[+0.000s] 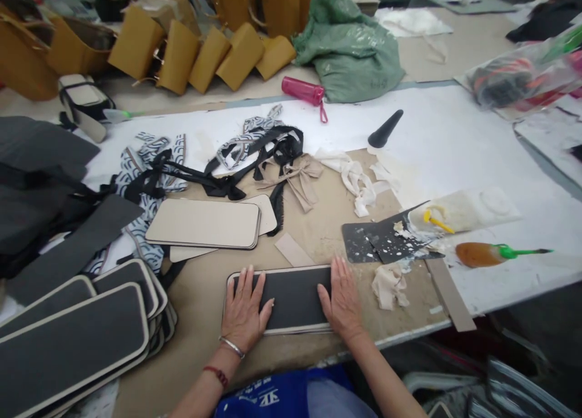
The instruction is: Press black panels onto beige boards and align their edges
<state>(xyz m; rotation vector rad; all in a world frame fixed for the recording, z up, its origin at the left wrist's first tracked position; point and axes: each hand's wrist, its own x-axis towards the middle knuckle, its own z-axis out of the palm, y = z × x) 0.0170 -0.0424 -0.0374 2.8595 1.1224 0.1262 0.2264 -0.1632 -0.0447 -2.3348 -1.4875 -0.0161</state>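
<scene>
Black-faced panel (295, 300), pale-rimmed, held under left hand (245, 312) and right hand (343, 300), laid flat, apart; similarly faced panels (77, 348) stacked at left; beige panels (204, 224) seemingly not yet faced

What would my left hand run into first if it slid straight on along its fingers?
Probably the right end of the stacked cream panels, just beyond the dark panel under your left hand. The stack looks low, so whether your fingertips would clear it is unclear.
</scene>
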